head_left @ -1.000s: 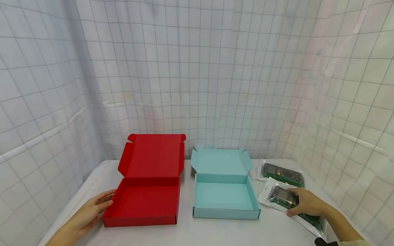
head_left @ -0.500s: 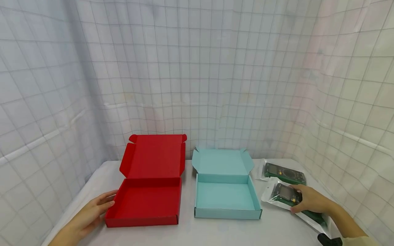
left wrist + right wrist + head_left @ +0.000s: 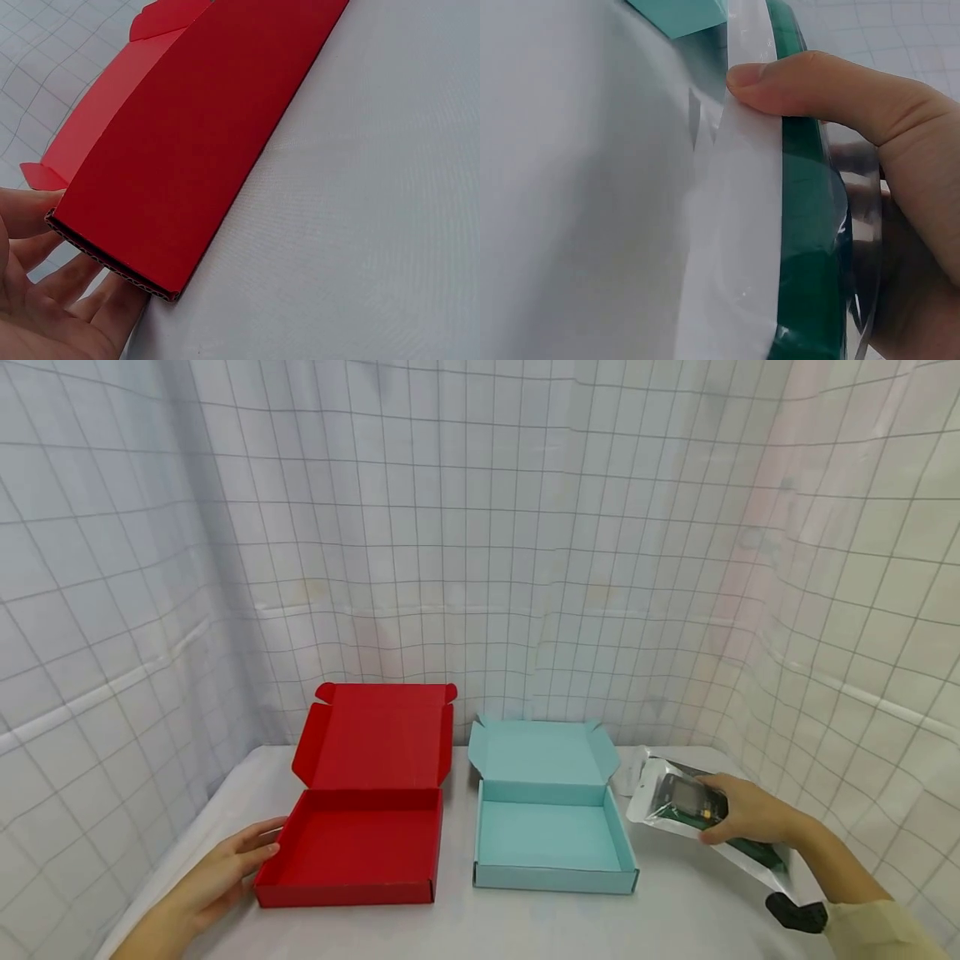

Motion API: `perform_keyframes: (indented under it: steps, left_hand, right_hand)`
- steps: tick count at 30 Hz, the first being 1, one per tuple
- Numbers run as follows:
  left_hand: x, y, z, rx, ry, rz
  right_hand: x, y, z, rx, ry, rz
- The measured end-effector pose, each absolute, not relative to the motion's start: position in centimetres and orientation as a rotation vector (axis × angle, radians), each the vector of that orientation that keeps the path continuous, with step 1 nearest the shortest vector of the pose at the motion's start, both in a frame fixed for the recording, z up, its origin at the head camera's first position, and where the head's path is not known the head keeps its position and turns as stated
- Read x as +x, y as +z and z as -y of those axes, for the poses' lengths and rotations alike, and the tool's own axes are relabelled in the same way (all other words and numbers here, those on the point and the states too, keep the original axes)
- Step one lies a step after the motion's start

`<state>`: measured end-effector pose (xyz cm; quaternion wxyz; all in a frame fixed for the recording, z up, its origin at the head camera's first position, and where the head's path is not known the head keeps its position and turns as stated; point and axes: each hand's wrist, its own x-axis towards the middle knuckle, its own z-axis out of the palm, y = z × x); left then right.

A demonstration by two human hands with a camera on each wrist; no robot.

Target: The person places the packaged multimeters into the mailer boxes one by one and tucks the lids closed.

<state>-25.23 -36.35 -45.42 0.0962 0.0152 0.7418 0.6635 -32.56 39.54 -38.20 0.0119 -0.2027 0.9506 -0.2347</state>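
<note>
My right hand (image 3: 757, 814) grips a bagged multimeter (image 3: 686, 800), dark-faced with a green casing, across its middle. It is raised off the table and slants toward the light blue box. In the right wrist view the thumb presses the bag's white edge (image 3: 742, 195) beside the green casing (image 3: 806, 225); the other fingers curl behind. A second bagged multimeter (image 3: 681, 766) lies behind, mostly hidden by the held one. My left hand (image 3: 217, 877) rests at the left wall of the open red box (image 3: 345, 895), its fingers extended along that side (image 3: 75, 281).
An open light blue box (image 3: 555, 878) stands right of the red one, its lid tilted back. Both boxes sit on a white-covered table (image 3: 517, 931). Grid-patterned white curtains (image 3: 480, 543) enclose the back and sides. A black band (image 3: 795, 913) is at the right wrist.
The right hand has lifted the front multimeter up and away from the table, so that it covers most of the rear one. The left hand has stayed at the red box.
</note>
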Motion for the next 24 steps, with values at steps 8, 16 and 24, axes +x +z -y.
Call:
perform_keyframes:
  steps: [8, 16, 24]
  left_hand:
    - [-25.1, -45.3, 36.3, 0.048, 1.960, -2.200]
    - [-25.1, -45.5, 36.5, 0.079, 1.968, -2.186]
    - [-25.1, -45.5, 36.5, 0.089, 1.977, -2.183]
  right_hand:
    - [-33.8, -36.4, -37.3, -0.657, -0.674, -2.978]
    - [-34.5, -35.3, -35.2, -0.679, -0.639, -2.969]
    - [-35.0, -34.9, -33.6, -0.679, -0.590, -2.979]
